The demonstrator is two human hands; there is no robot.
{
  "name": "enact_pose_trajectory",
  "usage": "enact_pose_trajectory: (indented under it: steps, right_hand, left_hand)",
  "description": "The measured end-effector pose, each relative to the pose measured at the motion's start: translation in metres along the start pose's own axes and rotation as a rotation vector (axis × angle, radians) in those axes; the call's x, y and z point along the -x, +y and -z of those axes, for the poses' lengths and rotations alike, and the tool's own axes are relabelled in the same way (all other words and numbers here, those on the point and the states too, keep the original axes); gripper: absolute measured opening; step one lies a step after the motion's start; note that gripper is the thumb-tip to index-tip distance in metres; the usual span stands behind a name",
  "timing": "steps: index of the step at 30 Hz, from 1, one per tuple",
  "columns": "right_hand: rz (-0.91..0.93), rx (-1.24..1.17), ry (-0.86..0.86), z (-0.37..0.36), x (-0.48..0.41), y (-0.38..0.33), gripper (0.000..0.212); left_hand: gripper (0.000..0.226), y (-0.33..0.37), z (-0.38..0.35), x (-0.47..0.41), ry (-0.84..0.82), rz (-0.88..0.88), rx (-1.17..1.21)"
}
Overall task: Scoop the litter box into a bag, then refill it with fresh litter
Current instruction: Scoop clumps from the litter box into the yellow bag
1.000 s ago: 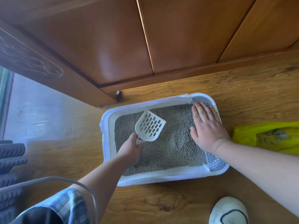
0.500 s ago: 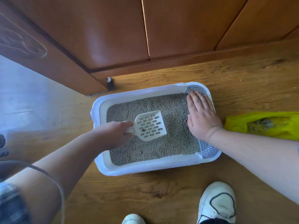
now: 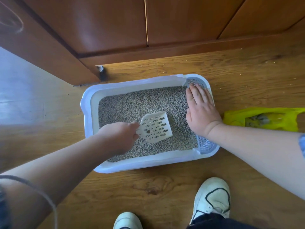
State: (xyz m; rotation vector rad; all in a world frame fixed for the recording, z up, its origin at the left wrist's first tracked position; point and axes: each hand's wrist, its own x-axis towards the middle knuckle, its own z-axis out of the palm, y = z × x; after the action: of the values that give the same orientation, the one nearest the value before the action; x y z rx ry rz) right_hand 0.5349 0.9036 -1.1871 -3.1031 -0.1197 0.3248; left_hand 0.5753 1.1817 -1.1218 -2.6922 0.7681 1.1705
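Note:
A white litter box [image 3: 92,96] sits on the wooden floor, filled with grey litter [image 3: 140,101]. My left hand [image 3: 118,138] grips the handle of a white slotted scoop [image 3: 156,127], which lies flat over the litter in the box's middle with a small dark clump on it. My right hand [image 3: 200,111] rests flat, fingers spread, on the box's right rim by its grey grated step [image 3: 206,144]. A yellow bag [image 3: 264,119] with grey clumps inside lies on the floor just right of the box.
Brown wooden cupboard doors [image 3: 181,22] stand behind the box. An open door [image 3: 41,47] angles off at the left, with a grey floor beyond it. My two white shoes [image 3: 212,195] are just in front of the box. Litter crumbs dot the floor at the back right.
My left hand has swung the scoop from tilted up to flat and low over the litter, pointing right. The view has shifted forward. My right hand stays on the rim.

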Motion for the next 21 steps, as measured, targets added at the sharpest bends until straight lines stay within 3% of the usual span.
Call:
enact_pose_trajectory:
  steps: [12,21]
  right_hand:
    - [0.004,-0.023,0.028,0.0,0.0,0.001,0.067]
    - [0.01,-0.062,0.049,-0.002,0.001,0.003,0.066]
  left_hand:
    - [0.015,-0.015,-0.007,-0.002,-0.012,0.134,-0.113]
    - [0.011,0.018,-0.006,-0.027,-0.068,0.094,-0.108]
